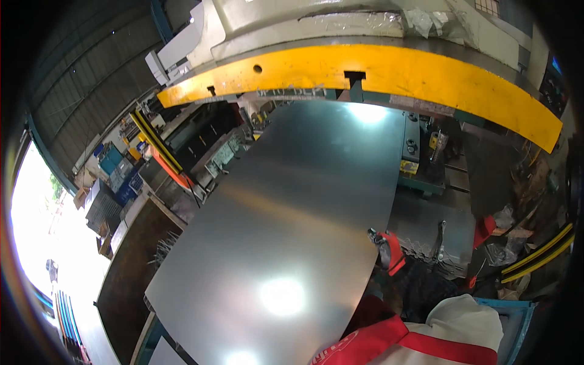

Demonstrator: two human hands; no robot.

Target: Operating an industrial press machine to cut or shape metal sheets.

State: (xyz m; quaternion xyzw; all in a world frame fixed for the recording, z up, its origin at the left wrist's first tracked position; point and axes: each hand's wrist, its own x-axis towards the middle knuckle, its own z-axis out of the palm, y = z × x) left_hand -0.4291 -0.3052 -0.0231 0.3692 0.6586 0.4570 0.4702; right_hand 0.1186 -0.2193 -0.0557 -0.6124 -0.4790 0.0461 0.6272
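A large, shiny metal sheet point(292, 225) stretches from beneath the yellow-fronted machine down to the lower edge of the view. At the sheet's right edge is my left hand point(388, 250), in a dark and red glove. Its fingers look closed over that edge, though the underside of the grip is hidden. My red and white clothing point(420, 340) fills the lower right, beside the sheet. My right hand does not show.
A yellow machine beam point(420, 70) crosses above the sheet's far end. Stacked metal pieces point(426, 234) lie right of the sheet, with a wrench-like tool point(441, 240) on top. Yellow-black guard posts stand left point(157, 143) and right point(538, 255). Blue crates point(125, 191) sit far left.
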